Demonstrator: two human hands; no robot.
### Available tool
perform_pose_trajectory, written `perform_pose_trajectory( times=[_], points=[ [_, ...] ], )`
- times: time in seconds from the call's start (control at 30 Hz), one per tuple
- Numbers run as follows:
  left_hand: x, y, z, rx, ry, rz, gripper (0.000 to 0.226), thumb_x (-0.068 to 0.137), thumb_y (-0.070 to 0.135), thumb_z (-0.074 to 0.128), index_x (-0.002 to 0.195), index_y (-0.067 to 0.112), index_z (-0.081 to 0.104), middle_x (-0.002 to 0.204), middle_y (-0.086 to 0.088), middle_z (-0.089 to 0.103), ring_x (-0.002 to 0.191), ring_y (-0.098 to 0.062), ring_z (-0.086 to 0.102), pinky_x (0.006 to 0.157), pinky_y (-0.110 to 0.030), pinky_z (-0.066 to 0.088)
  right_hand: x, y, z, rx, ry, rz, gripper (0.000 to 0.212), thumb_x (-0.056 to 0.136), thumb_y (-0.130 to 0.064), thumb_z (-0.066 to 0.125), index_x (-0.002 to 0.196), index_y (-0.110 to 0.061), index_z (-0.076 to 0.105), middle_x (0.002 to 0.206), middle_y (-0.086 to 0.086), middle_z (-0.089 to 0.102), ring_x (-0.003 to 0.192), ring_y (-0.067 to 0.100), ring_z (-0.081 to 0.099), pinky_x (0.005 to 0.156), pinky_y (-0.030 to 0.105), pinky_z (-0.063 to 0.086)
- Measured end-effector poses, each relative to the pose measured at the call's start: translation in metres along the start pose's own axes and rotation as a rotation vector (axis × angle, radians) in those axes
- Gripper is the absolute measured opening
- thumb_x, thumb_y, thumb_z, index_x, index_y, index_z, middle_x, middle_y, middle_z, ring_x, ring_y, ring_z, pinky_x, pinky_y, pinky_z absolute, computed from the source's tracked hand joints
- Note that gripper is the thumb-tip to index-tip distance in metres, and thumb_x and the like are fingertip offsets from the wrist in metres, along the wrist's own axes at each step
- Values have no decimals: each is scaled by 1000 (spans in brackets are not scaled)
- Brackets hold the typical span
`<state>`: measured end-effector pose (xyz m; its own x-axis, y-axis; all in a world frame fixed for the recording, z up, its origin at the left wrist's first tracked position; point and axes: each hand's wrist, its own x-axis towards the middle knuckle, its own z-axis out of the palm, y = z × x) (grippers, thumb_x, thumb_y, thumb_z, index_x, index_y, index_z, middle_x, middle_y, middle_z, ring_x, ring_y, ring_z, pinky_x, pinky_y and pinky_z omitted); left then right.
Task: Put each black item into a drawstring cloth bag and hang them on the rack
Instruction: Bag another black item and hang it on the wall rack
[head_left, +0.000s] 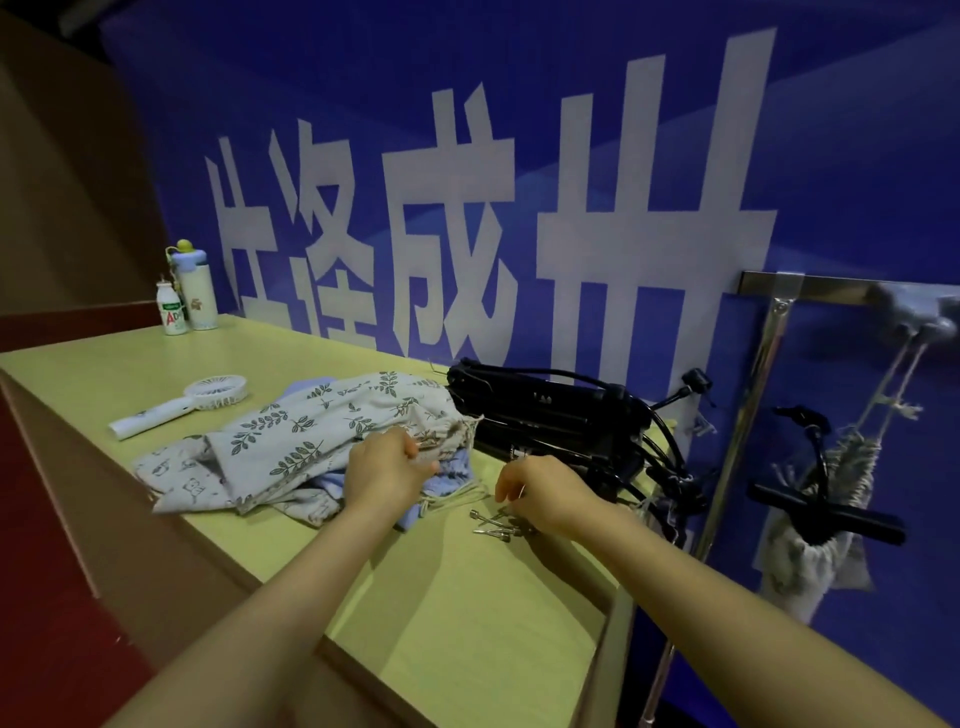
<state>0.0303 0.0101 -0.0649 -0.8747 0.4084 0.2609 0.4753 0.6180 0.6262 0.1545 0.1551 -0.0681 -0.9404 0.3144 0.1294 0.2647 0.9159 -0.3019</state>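
A heap of cloth bags (311, 441) lies on the yellow-green table (467, 613); the top one is pale with a leaf print. My left hand (387, 470) pinches the mouth of the leaf-print bag. Several black hangers (550, 415) are stacked at the table's far right edge. My right hand (540, 493) is curled over a small cluster of metal hooks (493, 525), pinching something thin; what it is I cannot tell. On the metal rack (763, 364) to the right hangs a cloth bag (810, 551) with a black hanger (826, 512) sticking out of it.
A white handheld fan (182, 402) lies at the table's left. A small drink bottle (172, 309) and a white flask (197, 291) stand at the far left corner. A blue banner (519, 208) with large white characters fills the wall behind.
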Motion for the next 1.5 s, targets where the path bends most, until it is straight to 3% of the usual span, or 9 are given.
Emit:
perform_pose_trajectory(
  times=[0.2, 0.4, 0.6, 0.77, 0.9, 1.07, 1.27, 1.37, 1.5],
  points=[
    [7, -2, -2, 12, 65, 8, 31, 79, 42, 70, 85, 18, 51, 96, -8, 61, 95, -29, 58, 68, -34, 43, 7, 1, 9, -8, -8, -3, 14, 85, -13, 64, 99, -17, 68, 103, 3, 66, 95, 20, 60, 83, 34, 54],
    [8, 3, 0, 193, 164, 141, 45, 82, 47, 64, 114, 18, 50, 112, -4, 57, 110, -25, 49, 80, -36, 45, 15, 3, 13, 4, -23, 4, 8, 86, -12, 60, 92, -12, 66, 97, 6, 65, 91, 21, 60, 81, 35, 54],
    [16, 18, 12, 319, 219, 283, 33, 88, 47, 55, 101, 17, 56, 106, -1, 54, 105, -22, 48, 78, -32, 41, 21, 1, 10, -175, -117, -69, 13, 91, -10, 47, 96, -7, 59, 101, 11, 61, 91, 26, 56, 77, 36, 47],
    [28, 21, 7, 146, 222, 212, 32, 96, 32, 48, 72, 12, 54, 82, -2, 42, 70, -22, 43, 58, -30, 32, 22, 4, 3, -170, -77, -62, 10, 93, -6, 42, 92, -16, 41, 94, 10, 55, 82, 24, 48, 69, 34, 40],
    [39, 22, -14, -90, 235, 122, 42, 98, 26, 46, 62, 5, 50, 63, -8, 43, 53, -21, 39, 50, -28, 25, 38, 1, -4, 221, 104, 10, 11, 93, -11, 43, 93, -14, 54, 85, 6, 65, 78, 23, 61, 67, 32, 48],
    [49, 18, -43, -422, 218, -32, 32, 96, 27, 50, 72, 7, 55, 64, -9, 54, 72, -35, 62, 69, -43, 53, 60, -34, -24, 792, 271, 14, 27, 97, -9, 47, 74, -16, 60, 67, -2, 59, 62, 11, 55, 59, 19, 46],
    [46, 21, -69, -544, 198, -70, 34, 95, 26, 49, 66, 12, 37, 58, -4, 37, 59, -21, 41, 62, -37, 40, 82, -69, -46, 1531, 145, 241, 18, 99, -11, 44, 85, -11, 57, 98, 8, 62, 95, 26, 62, 78, 33, 55],
    [43, 19, -73, -569, 131, -48, 29, 93, 21, 51, 69, 11, 39, 60, -4, 36, 56, -19, 36, 57, -31, 32, 91, -79, -41, 1594, 46, 254, 19, 99, -13, 45, 83, -15, 57, 96, 5, 62, 93, 25, 59, 89, 42, 51],
    [39, 20, -78, -553, 28, -67, 10, 89, 9, 49, 81, 10, 44, 65, -4, 43, 56, -16, 38, 50, -25, 32, 99, -92, -34, 1472, 100, 236, 27, 97, -15, 43, 73, -18, 56, 79, 5, 59, 72, 20, 52, 68, 34, 45]
  ],
)
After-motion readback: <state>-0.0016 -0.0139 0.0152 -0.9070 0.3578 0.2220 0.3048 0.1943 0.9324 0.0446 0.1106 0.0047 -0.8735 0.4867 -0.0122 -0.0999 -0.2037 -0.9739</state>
